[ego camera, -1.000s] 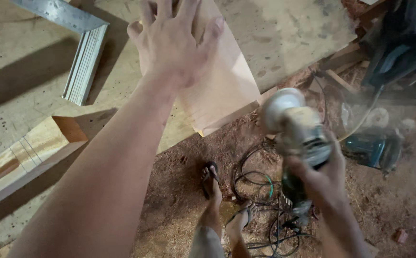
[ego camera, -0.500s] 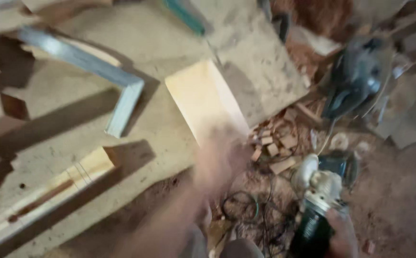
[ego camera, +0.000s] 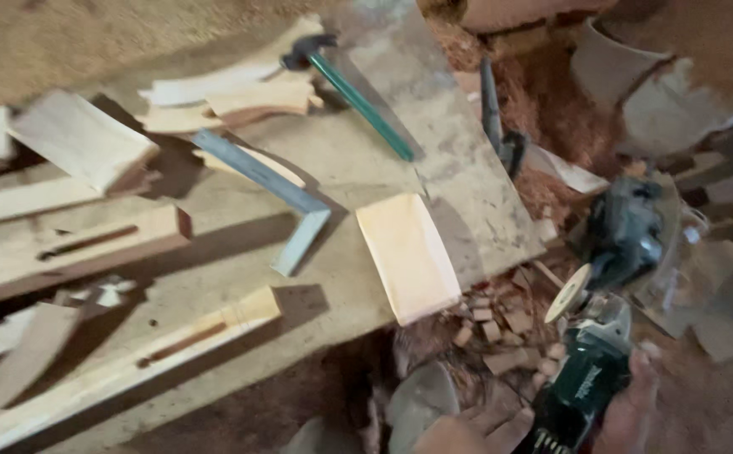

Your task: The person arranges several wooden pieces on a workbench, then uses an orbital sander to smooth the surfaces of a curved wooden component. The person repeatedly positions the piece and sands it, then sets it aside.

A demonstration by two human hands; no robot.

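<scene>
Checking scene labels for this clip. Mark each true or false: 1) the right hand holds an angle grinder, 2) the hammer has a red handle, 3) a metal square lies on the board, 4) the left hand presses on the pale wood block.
1) True: the right hand grips the angle grinder.
2) False: the hammer has a green handle.
3) True: the metal square lies flat on the board.
4) False: the left hand is low beside the grinder, apart from the pale wood block.
</scene>
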